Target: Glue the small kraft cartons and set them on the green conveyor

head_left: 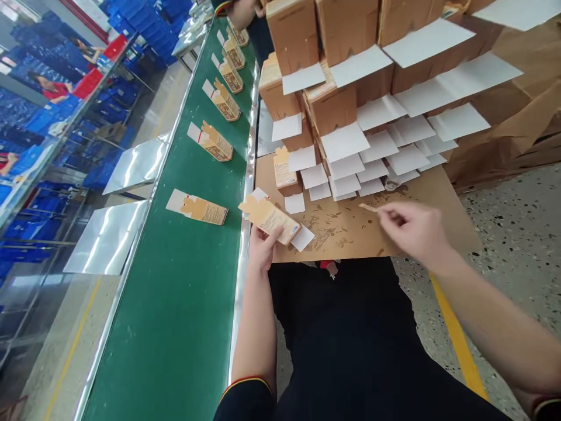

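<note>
My left hand is closed around a tan printed carton, held tilted over the table's left edge beside the conveyor. Cut flaps stand out at the carton's upper end, and a white flap shows at its lower end. Over the right part of the table, my right hand pinches a thin tan strip; its exact kind is unclear. Beyond the held carton, another tan carton stands on the cardboard-covered table, which has dark stains.
Stacked brown cartons with white flaps sticking out fill the table's far side. A roll of clear tape lies before them. On the green conveyor to the left, several cartons stand in a row. A co-worker's arm shows at the far end.
</note>
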`<state>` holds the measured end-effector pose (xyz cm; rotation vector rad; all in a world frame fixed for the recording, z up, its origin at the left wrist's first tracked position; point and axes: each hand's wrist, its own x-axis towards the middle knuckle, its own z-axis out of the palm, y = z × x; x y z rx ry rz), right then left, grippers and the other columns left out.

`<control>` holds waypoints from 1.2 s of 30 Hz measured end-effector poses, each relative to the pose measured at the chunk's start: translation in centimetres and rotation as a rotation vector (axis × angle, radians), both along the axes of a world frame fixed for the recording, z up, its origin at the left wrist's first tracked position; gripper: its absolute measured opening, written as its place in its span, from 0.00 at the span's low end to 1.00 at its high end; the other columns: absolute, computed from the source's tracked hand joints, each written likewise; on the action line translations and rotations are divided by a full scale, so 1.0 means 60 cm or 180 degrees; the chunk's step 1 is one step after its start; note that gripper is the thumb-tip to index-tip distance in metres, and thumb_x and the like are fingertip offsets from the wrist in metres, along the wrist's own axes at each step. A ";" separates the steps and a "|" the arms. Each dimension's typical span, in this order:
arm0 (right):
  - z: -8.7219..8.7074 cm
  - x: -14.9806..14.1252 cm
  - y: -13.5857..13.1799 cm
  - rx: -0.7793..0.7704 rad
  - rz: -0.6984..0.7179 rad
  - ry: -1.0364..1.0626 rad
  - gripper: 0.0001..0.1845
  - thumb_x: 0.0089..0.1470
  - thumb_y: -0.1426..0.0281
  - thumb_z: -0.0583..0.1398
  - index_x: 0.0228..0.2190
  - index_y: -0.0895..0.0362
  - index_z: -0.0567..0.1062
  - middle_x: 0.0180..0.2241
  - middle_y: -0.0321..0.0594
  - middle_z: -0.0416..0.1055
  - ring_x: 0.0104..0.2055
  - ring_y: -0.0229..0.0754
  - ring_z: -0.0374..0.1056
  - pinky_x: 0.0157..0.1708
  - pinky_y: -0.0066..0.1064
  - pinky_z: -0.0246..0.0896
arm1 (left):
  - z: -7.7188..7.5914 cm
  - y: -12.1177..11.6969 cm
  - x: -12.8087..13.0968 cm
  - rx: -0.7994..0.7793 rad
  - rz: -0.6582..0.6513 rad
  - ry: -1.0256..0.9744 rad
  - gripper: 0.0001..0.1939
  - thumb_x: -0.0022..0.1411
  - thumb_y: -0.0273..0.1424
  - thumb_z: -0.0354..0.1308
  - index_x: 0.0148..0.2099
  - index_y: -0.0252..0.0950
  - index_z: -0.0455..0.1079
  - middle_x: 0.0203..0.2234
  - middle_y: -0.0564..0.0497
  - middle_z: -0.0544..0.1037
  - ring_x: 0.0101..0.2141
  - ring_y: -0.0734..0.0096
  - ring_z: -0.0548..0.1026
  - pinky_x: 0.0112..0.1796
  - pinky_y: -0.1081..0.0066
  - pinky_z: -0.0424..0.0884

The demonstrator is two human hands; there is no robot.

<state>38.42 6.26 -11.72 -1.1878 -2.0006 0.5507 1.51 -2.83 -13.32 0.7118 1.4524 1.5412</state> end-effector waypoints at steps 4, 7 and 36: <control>-0.037 -0.111 -0.081 -0.0301 0.0832 0.0384 0.13 0.70 0.73 0.61 0.35 0.51 0.85 0.30 0.37 0.82 0.27 0.40 0.74 0.30 0.31 0.70 | -0.001 0.003 0.010 -0.0141 -0.0026 0.0267 0.43 0.49 0.42 0.88 0.63 0.41 0.76 0.61 0.37 0.84 0.63 0.47 0.84 0.64 0.51 0.80; -0.063 -0.172 -0.100 -0.0435 0.1073 0.0322 0.14 0.69 0.76 0.61 0.32 0.52 0.82 0.29 0.38 0.80 0.29 0.41 0.74 0.32 0.31 0.70 | 0.007 0.002 0.013 -0.0091 -0.0059 0.0395 0.43 0.47 0.43 0.88 0.61 0.41 0.75 0.59 0.39 0.85 0.60 0.48 0.85 0.63 0.52 0.81; -0.020 -0.052 -0.114 -0.0549 0.0010 0.1009 0.11 0.68 0.64 0.66 0.34 0.49 0.87 0.26 0.36 0.80 0.25 0.40 0.75 0.26 0.31 0.74 | -0.003 -0.087 -0.050 -0.0491 0.1082 0.1680 0.36 0.45 0.40 0.87 0.53 0.37 0.78 0.50 0.37 0.87 0.55 0.39 0.87 0.61 0.39 0.82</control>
